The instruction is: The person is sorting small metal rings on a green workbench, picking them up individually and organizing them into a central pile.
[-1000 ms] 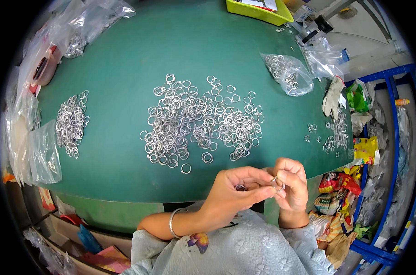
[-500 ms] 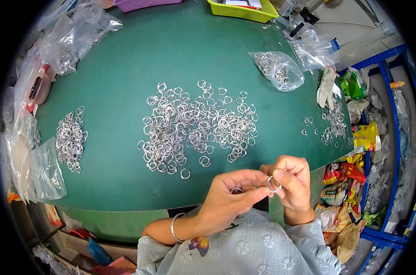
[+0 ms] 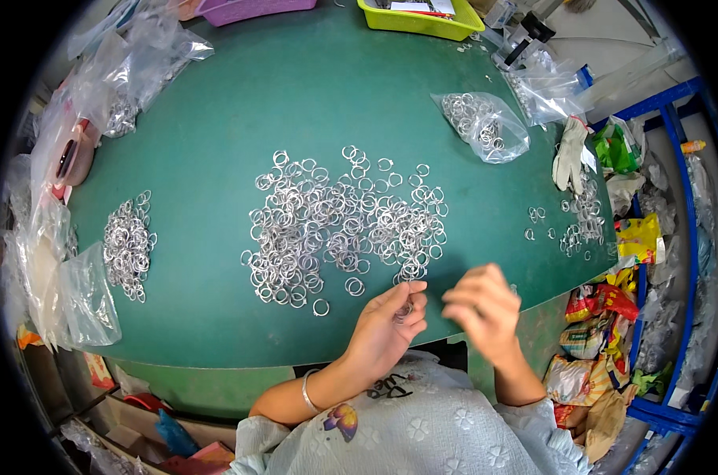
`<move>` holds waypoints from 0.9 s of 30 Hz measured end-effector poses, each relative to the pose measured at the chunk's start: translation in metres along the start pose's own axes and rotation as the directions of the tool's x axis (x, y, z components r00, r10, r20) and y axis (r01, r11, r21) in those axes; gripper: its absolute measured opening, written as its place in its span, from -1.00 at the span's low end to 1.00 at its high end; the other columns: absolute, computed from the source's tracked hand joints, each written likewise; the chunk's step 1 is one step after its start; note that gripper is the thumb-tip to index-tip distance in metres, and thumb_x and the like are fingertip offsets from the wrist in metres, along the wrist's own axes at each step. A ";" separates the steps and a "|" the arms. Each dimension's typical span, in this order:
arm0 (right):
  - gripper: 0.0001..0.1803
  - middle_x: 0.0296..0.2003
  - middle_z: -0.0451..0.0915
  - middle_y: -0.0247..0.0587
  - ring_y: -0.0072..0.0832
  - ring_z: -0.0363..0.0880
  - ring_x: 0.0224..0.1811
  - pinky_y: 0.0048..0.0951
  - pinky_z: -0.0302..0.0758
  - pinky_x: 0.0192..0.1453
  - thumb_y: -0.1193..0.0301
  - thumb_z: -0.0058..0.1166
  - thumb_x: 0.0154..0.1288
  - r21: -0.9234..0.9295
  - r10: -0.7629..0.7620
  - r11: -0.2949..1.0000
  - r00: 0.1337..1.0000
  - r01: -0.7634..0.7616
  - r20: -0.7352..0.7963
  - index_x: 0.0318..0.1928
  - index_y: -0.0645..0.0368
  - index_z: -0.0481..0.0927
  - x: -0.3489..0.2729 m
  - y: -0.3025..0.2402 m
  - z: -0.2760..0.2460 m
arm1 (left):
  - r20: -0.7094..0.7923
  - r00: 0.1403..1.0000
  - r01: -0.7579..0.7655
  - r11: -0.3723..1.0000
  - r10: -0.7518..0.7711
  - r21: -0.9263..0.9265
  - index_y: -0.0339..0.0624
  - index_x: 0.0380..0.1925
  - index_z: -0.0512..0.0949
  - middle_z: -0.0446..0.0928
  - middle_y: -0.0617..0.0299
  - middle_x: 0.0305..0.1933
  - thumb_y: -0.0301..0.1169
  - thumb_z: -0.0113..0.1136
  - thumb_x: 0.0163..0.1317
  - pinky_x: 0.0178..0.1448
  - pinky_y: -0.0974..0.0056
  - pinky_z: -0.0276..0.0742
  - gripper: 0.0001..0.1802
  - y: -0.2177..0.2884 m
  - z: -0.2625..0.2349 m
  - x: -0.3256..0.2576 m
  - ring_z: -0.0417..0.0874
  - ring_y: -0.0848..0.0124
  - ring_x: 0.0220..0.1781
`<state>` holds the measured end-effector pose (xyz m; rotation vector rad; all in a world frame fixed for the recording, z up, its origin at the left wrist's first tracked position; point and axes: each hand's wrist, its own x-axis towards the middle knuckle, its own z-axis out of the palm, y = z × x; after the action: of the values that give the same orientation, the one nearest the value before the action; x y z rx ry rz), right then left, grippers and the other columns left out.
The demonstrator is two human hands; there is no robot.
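A large heap of silver rings (image 3: 300, 226) covers the middle of the green table. At its near edge is my left hand (image 3: 384, 328), fingers curled around a few silver rings (image 3: 404, 311) that show in its palm. Its fingertips reach the lowest rings of the heap. To the right, apart from it, my right hand (image 3: 483, 307) is raised over the table's front edge. Motion smears its fingers, so I cannot make out whether anything is in them. One single ring (image 3: 321, 307) lies just below the heap.
A smaller ring pile (image 3: 129, 249) is at the left, beside a clear plastic bag (image 3: 90, 305). At the right are a bag of rings (image 3: 486, 127), a white glove (image 3: 569, 154) and scattered rings (image 3: 585, 214). A yellow-green tray (image 3: 422, 24) and purple tray (image 3: 256, 9) stand at the back.
My hands were together around one ring and have moved apart. The left shifted left and up toward the heap; the right let go of that ring or carried it off, which I cannot tell.
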<state>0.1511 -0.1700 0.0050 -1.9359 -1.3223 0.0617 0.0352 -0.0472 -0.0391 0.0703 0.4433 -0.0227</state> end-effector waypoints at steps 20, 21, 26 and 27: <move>-0.92 -0.16 0.53 -0.09 -0.55 0.51 -0.21 -0.60 0.40 -0.20 0.63 0.00 0.16 0.778 0.563 0.428 0.809 -0.460 0.168 -0.30 0.31 0.46 0.003 0.015 0.014 | 0.088 0.902 -0.351 0.600 0.422 0.719 -0.25 -0.10 0.45 0.51 0.37 -0.31 -0.56 0.21 0.03 -0.50 0.60 0.14 -0.64 0.001 0.017 0.020 0.21 0.76 -0.56; -0.91 -0.17 0.53 -0.09 -0.56 0.51 -0.22 -0.60 0.40 -0.20 0.65 0.01 0.14 0.767 0.549 0.479 0.827 -0.427 0.118 -0.30 0.32 0.46 0.003 0.012 0.016 | 0.099 0.892 -0.367 0.578 0.441 0.729 -0.25 -0.11 0.46 0.51 0.37 -0.31 -0.56 0.21 0.03 -0.51 0.60 0.13 -0.65 0.000 0.018 0.019 0.20 0.76 -0.57; -0.74 -0.30 0.54 -0.07 -0.46 0.50 -0.32 -0.54 0.43 -0.28 0.70 0.16 -0.07 0.386 0.317 0.890 0.938 -0.243 -0.143 -0.28 0.37 0.50 0.007 -0.003 0.019 | 0.107 0.872 -0.392 0.551 0.477 0.737 -0.26 -0.17 0.53 0.51 0.35 -0.36 -0.64 0.19 -0.01 -0.51 0.60 0.09 -0.67 0.003 0.029 0.009 0.17 0.74 -0.55; -0.72 -0.32 0.54 -0.06 -0.43 0.50 -0.34 -0.53 0.43 -0.30 0.70 0.18 -0.10 0.245 0.232 0.951 0.957 -0.186 -0.174 -0.27 0.37 0.51 0.010 -0.006 0.017 | 0.107 0.877 -0.386 0.554 0.468 0.737 -0.26 -0.18 0.54 0.50 0.36 -0.37 -0.64 0.19 -0.01 -0.51 0.60 0.09 -0.68 0.003 0.028 0.007 0.17 0.74 -0.55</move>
<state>0.1430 -0.1517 0.0005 -1.8269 -0.9309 0.1137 0.0536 -0.0463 -0.0163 1.0149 0.4871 0.2952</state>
